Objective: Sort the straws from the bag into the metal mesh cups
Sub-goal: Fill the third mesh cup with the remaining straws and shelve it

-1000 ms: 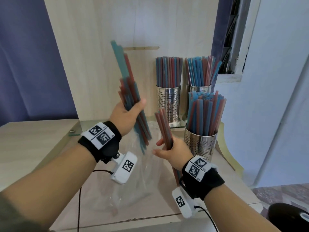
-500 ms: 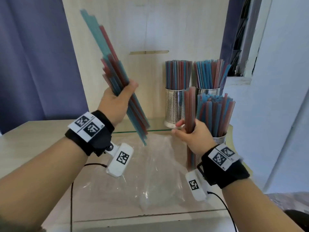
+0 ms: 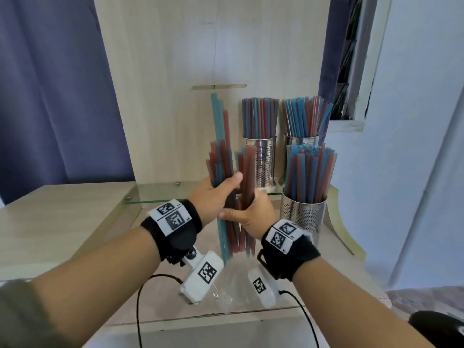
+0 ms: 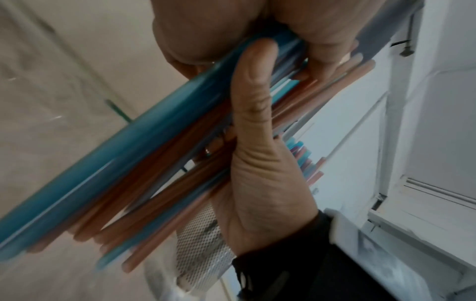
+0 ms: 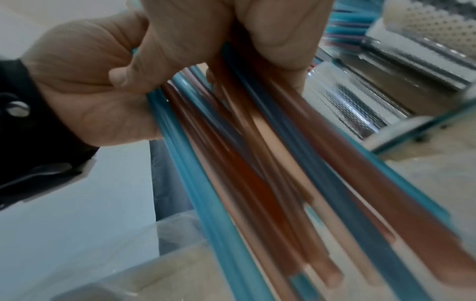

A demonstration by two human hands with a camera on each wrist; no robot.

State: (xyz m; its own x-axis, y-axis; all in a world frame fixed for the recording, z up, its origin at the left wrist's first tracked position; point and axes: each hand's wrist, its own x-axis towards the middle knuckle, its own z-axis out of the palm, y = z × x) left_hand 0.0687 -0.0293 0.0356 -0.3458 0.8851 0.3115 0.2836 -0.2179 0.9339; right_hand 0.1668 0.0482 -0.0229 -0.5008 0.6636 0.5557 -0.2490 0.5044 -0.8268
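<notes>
Straws (image 3: 221,156) upright in both hands, held together above the bag (image 3: 227,285).
Left hand (image 3: 213,197) and right hand (image 3: 251,214) each curl fingers round a red-and-blue bundle, bundles touching; three full cups (image 3: 302,217) stand at the counter's (image 3: 62,222) right back corner.

Soft daylight, even and dim; head view sharp but bowed at edges. Both wrist views smear the straws (image 5: 270,163) with motion blur.

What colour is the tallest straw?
Blue, the tallest straw in the left hand; head view shows it best.
</notes>
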